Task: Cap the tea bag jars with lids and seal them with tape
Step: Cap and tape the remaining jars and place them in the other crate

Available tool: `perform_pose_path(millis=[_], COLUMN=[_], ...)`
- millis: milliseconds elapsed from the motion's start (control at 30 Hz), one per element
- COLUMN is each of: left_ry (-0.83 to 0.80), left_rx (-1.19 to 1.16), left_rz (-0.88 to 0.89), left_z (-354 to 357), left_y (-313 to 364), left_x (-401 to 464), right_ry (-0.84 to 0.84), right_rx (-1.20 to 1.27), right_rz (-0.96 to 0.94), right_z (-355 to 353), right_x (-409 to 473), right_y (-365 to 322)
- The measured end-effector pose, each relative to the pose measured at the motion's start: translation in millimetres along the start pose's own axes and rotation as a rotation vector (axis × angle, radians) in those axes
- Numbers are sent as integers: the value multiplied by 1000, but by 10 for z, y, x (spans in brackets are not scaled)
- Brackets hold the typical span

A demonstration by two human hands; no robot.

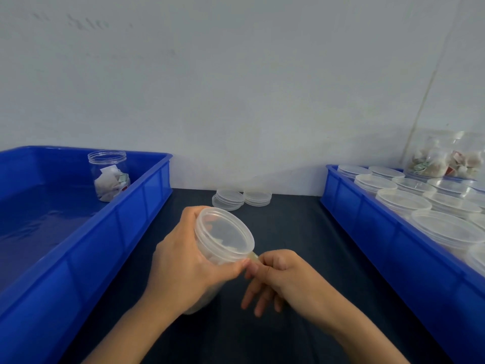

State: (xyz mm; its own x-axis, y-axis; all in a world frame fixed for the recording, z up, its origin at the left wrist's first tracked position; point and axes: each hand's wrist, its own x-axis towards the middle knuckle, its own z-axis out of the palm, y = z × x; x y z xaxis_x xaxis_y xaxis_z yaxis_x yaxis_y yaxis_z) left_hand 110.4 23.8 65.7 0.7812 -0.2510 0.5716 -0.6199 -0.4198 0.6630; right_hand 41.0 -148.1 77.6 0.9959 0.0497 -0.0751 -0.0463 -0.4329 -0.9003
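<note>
while only the head view was given, everything was read from it. a capped jar was held tilted over the dark table, lid turned toward the camera, tea bags faintly seen through the plastic. the left hand was wrapped round the jar body, thumb laid near the lid rim. the right hand was pinched, thumb and forefinger together, on a small yellowish tab of tape just at the lid's lower edge; its other fingers hung loose below. no tape roll was seen.

step judged: sealing. lid already on, tape end being set or drawn at the seam between lid and jar. how much of the rim was already taped could not be told.

next move, as a judgement: tape to be kept taut and pressed along the seam while the jar is turned in the left hand; a slack pull would likely wrinkle the strip or lift it off the smooth plastic.

rest of the view: a blue tray at left held one open jar with tea bags in it, not yet capped. two short stacks of spare lids were set on the table by the wall. a second blue tray at right was packed with capped jars, and a further jar of tea bags was seen at its far corner, blurred. the job was judged well along, with at least the open jar left.
</note>
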Motion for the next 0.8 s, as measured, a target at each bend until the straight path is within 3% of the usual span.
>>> perform_pose_path(millis=[133, 333, 600, 800], left_ry=[28, 79, 128, 198], left_rx=[34, 16, 17, 113], left_rz=[11, 2, 7, 110], left_z=[10, 39, 45, 26], left_y=[17, 10, 34, 136], left_x=[-7, -31, -52, -67], right_ry=[27, 204, 283, 388], right_rx=[61, -55, -86, -108], right_rz=[30, 21, -6, -6], right_z=[70, 175, 211, 233], right_x=[31, 46, 36, 39], right_y=[23, 69, 62, 4])
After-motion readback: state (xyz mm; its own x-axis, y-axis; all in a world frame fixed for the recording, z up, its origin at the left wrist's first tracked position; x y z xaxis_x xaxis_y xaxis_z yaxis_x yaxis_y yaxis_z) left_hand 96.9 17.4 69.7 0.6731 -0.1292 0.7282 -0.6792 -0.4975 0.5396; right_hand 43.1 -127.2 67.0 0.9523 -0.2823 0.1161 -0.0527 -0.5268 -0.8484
